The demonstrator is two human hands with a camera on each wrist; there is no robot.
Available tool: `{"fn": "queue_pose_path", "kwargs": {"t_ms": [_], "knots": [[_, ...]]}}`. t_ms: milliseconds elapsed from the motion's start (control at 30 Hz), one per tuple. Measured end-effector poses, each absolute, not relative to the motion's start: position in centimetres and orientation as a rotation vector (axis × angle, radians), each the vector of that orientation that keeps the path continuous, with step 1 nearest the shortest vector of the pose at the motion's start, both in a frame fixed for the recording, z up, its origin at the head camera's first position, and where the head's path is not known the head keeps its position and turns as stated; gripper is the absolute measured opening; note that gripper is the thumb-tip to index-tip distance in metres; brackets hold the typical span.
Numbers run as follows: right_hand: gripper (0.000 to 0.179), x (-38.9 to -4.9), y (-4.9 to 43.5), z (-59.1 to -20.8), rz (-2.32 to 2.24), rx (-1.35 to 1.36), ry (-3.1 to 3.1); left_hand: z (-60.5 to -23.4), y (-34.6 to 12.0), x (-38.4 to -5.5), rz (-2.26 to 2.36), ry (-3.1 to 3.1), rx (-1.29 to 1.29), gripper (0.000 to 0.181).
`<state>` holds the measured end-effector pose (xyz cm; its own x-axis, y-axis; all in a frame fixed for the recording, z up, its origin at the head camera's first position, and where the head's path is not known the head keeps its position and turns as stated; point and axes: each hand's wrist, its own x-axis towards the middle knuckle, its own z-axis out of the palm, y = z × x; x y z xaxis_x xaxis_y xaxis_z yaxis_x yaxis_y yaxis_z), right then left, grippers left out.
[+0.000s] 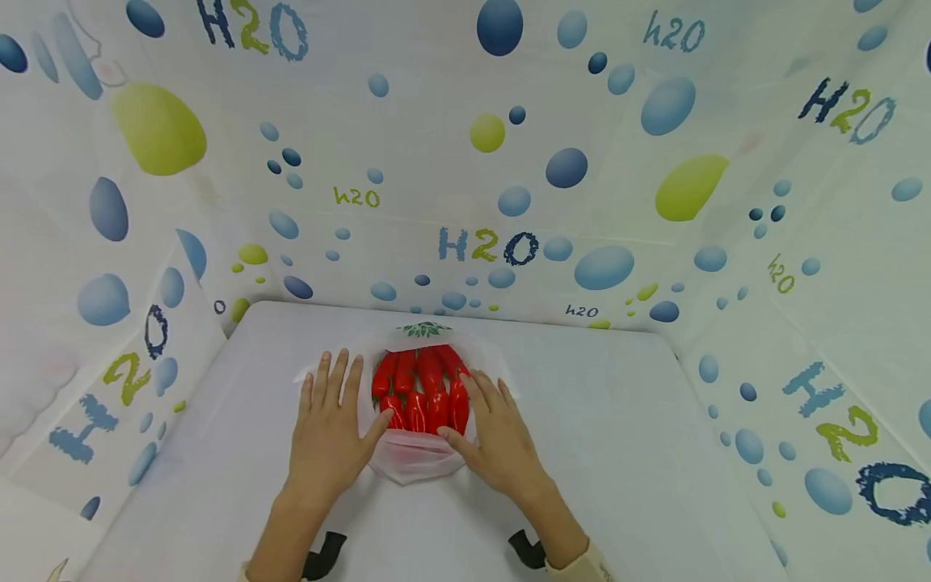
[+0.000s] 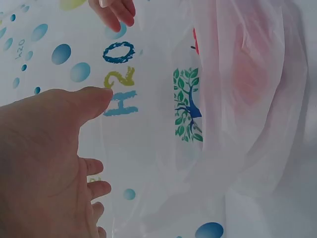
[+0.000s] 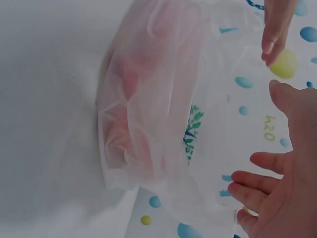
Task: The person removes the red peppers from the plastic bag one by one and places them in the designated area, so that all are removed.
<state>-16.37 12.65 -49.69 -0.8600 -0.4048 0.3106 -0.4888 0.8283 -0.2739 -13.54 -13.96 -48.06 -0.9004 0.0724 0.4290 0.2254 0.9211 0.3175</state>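
Note:
A translucent white plastic bag (image 1: 403,465) with a printed green tree (image 2: 188,105) lies mid-table, its mouth spread wide. Several glossy red peppers (image 1: 416,412) sit inside in two rows; the wrist views show them only as a red tint through the plastic. At the bag's left side is my left hand (image 1: 327,432), fingers straight and apart, its thumb by the front row of peppers. My right hand (image 1: 502,440) mirrors it on the right, with extended fingers along the bag's edge. Neither hand grips anything.
The bag stands on a white table (image 1: 604,428). White sheeting (image 1: 436,129) printed with blue and green drops and H2O lettering rises behind and at both sides. Black curved pieces (image 1: 327,554) show beside both wrists.

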Motion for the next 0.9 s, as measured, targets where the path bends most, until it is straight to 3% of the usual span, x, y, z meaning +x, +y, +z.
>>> {"fn": "queue_pose_path", "kwargs": {"t_ms": [667,900], "knots": [[0.085,-16.7,11.5,-51.2,0.661,0.597,-2.851,-48.7,-15.7,-13.9,-0.606,-2.654,0.037,0.093],[0.083,-17.1,11.3,-51.9,0.692,0.563,-2.870,-48.8,-16.0,-14.1,-0.691,-2.636,0.171,0.084]]}}
